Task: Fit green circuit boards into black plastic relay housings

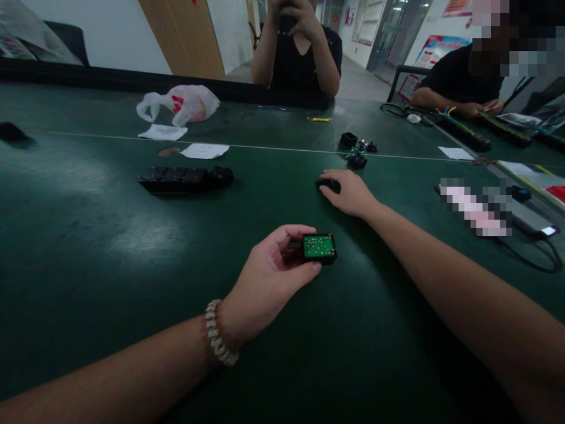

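My left hand (pixel 278 271), with a beaded bracelet at the wrist, grips a small black box (pixel 326 259) by its sides. A green circuit board (pixel 318 246) faces up inside the box. Farther forward and to the right, my right hand (pixel 348 191) has its fingers closed round a small black part (pixel 331 185) at the table surface. Just beyond that hand lie an open black case (pixel 348 139) and small black parts with wires (pixel 357 158). A row of joined black blocks (pixel 183 179) rests on the left.
The green table (pixel 110 282) also bears a plastic bag (pixel 189 104), papers (pixel 205 151), a yellow tool (pixel 320 119) and, at right, a grey device (pixel 527 213) with a cable. One person sits opposite with raised hands; another person's hands are at the far right beside long assemblies (pixel 465 134).
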A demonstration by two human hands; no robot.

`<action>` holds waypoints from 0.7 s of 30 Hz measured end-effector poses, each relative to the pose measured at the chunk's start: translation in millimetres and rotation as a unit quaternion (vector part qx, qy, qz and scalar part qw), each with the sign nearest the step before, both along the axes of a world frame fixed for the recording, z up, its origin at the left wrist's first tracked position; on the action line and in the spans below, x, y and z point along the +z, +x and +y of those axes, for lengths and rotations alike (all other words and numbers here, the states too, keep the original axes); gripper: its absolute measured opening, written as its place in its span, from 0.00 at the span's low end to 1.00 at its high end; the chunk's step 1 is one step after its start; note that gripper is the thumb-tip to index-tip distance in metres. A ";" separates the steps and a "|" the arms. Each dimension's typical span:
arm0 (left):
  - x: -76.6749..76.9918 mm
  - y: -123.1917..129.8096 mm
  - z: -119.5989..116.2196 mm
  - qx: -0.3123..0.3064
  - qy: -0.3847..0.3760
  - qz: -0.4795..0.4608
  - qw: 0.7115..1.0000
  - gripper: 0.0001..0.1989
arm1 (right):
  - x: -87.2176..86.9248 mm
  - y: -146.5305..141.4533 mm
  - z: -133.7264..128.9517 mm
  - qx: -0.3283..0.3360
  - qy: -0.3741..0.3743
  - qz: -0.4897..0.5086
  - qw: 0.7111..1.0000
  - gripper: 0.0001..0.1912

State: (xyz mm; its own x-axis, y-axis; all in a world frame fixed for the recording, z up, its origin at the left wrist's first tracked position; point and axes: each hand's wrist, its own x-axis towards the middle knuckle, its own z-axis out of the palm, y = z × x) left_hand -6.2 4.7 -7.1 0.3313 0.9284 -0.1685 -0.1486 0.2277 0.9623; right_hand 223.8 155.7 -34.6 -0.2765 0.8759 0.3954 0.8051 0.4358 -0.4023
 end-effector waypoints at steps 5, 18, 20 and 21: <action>0.9 0.1 1.5 -0.004 0.005 0.002 1.000 0.21 | 4.0 4.1 -7.4 0.015 -0.006 -0.053 0.998 0.13; -3.7 -1.0 -0.3 -0.009 0.011 -0.011 1.000 0.21 | 12.0 2.5 -33.8 -0.001 -0.009 0.013 1.000 0.18; -3.6 -2.0 -0.4 -0.008 0.008 -0.013 1.000 0.21 | 10.2 0.8 -44.1 -0.013 -0.009 0.070 0.997 0.17; -3.2 -2.4 -0.6 -0.008 0.008 -0.013 1.000 0.21 | 9.2 -0.7 -50.4 -0.017 -0.014 0.102 0.995 0.17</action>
State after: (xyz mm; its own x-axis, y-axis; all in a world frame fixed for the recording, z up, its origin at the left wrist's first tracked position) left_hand -8.6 4.2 -10.3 0.3509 0.9251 -0.1451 -0.1706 0.2155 0.9615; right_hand 223.1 105.2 -25.4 -0.1638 0.8945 0.4159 0.7197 0.3967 -0.5698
